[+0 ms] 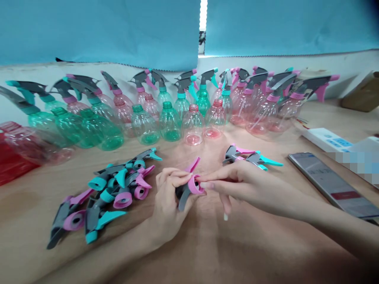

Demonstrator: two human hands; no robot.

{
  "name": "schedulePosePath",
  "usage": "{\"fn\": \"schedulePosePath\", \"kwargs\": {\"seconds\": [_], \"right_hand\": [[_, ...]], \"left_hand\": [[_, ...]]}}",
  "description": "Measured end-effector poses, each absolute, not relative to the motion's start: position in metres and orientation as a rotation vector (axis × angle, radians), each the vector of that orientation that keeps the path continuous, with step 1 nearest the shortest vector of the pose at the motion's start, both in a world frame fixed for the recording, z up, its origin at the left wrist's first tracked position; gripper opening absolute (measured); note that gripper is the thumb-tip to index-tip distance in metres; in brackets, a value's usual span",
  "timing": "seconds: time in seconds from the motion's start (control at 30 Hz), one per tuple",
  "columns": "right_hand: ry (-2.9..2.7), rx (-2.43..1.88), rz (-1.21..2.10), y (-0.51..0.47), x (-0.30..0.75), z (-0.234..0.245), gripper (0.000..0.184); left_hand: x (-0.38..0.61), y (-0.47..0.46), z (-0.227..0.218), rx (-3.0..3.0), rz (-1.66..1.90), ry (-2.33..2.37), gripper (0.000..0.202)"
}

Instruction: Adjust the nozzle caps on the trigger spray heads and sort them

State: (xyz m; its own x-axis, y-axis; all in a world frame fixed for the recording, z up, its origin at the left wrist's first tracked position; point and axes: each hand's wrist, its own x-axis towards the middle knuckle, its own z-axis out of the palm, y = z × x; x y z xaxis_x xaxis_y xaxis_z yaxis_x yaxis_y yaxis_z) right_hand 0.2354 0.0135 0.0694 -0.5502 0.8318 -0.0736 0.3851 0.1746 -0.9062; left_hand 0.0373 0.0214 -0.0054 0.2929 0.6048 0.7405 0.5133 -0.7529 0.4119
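My left hand [171, 197] is closed around a grey spray-bottle trigger head [184, 197] with a pink collar and pink trigger, its collar opening turned to the right. At that opening the thumb and fingertips of my right hand [233, 181] are pinched together. Whatever they hold, if anything, is too small or hidden to make out. Left of my left hand lies a pile of loose trigger heads [118, 181] in grey with pink or turquoise parts. A few more trigger heads [250, 156] lie beyond my right hand.
Open green bottles [170, 124] and pink bottles [193, 126] stand in front of rows fitted with trigger heads [257, 81]. A phone [331, 183] and a white power strip [328, 140] lie right. A red bag [14, 161] sits left, below blue curtains [103, 31].
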Motion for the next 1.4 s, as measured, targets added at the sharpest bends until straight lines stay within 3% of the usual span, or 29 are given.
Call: {"fn": "schedulePosePath", "kwargs": {"seconds": [0.37, 0.87, 1.4], "right_hand": [[-1.811, -0.930, 1.514, 0.026, 0.230, 0.044, 0.023], [-2.105, -1.137, 1.009, 0.022, 0.231, 0.054, 0.013], [-2.011, -1.028, 1.001, 0.014, 0.225, 0.041, 0.014]], "left_hand": [[0.030, 0.024, -0.017, 2.226, 1.399, 0.945, 0.024], [0.037, 0.027, -0.011, 1.824, 1.169, 0.842, 0.024], [0.037, 0.026, -0.011, 1.773, 1.133, 0.885, 0.023]]}}
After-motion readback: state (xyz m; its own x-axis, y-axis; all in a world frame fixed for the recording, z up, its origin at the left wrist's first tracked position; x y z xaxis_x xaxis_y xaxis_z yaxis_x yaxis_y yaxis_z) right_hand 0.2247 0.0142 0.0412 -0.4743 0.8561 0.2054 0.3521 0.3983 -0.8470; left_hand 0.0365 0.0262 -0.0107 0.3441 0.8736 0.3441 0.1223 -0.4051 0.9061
